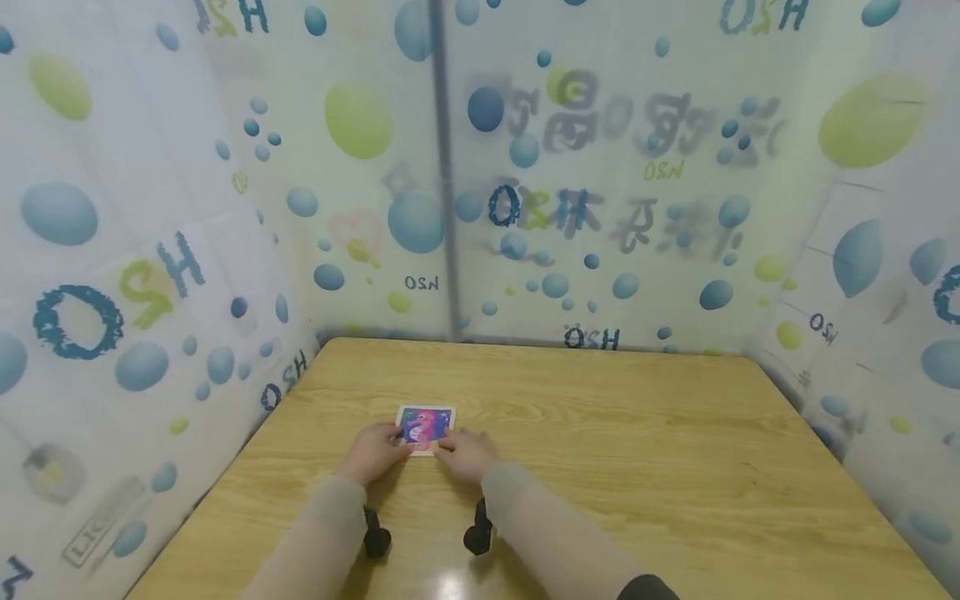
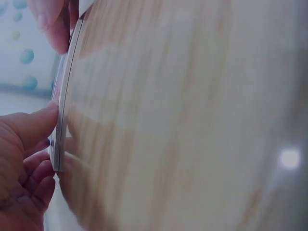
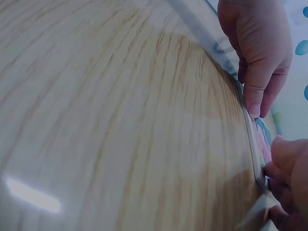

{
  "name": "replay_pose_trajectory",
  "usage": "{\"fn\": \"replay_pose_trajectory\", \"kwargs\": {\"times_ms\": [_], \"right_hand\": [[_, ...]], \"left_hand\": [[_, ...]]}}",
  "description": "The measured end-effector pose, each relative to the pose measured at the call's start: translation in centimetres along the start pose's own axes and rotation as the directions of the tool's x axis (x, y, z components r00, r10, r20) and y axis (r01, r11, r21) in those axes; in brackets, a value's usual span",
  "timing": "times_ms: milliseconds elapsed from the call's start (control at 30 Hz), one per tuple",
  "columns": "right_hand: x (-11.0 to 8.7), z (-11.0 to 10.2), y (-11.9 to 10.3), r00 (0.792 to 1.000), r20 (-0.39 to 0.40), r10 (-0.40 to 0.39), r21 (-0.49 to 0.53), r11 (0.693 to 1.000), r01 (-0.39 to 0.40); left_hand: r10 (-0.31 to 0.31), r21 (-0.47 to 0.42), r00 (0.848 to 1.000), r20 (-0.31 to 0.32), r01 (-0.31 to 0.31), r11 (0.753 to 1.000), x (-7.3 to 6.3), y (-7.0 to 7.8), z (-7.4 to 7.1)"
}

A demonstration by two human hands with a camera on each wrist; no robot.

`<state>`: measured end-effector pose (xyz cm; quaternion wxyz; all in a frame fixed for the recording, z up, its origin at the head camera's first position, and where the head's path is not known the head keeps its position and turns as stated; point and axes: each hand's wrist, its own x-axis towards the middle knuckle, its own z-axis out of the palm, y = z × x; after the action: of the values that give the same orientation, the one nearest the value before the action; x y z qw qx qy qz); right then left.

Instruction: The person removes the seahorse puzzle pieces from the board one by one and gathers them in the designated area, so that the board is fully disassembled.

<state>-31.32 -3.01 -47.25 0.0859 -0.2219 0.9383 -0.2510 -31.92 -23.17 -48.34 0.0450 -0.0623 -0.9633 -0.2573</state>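
A small square board (image 1: 425,423) with a pink seahorse on a blue and purple ground and a pale border lies on the wooden table. My left hand (image 1: 372,452) grips its left side, thumb at the near corner. At the opposite side my right hand (image 1: 468,456) pinches the near right part. Seen edge-on in the left wrist view, the board (image 2: 61,106) has a thin dark line along its edge, like two layers. Thumb on top and fingers curled beside the edge, the right hand (image 3: 293,168) shows in the right wrist view.
The pale wooden table (image 1: 637,450) stretches right and behind the board. White curtains (image 1: 360,208) with blue and green dots enclose it at the back and sides. Black wrist-worn devices (image 1: 377,537) hang under both forearms, close to the tabletop.
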Motion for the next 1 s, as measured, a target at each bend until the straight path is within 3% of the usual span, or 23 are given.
{"fn": "replay_pose_trajectory", "kwargs": {"times_ms": [267,400,600,833,1000], "right_hand": [[-0.8,-1.0,3.2,1.000,0.020,-0.019,0.002,1.000,0.019],[-1.5,-1.7,4.6,0.999,0.041,0.001,0.031,1.000,-0.003],[-3.1,-3.3,6.8,0.997,0.071,0.005,0.046,0.999,-0.008],[-5.6,-4.9,9.4,0.997,0.072,-0.022,0.033,0.999,0.020],[-7.1,-5.8,10.6,0.997,0.067,-0.028,0.039,0.999,0.025]], "left_hand": [[-0.013,-0.003,0.998,0.069,0.013,1.000,0.3,2.4,1.1],[0.009,0.028,0.996,0.092,-0.011,1.000,0.4,3.7,1.9],[0.080,0.128,0.989,0.121,-0.096,0.987,0.3,6.0,2.8],[0.203,0.185,0.960,0.193,-0.239,0.953,-0.2,8.5,3.8],[0.235,0.237,0.936,0.261,-0.298,0.925,-0.5,9.9,4.3]]}}
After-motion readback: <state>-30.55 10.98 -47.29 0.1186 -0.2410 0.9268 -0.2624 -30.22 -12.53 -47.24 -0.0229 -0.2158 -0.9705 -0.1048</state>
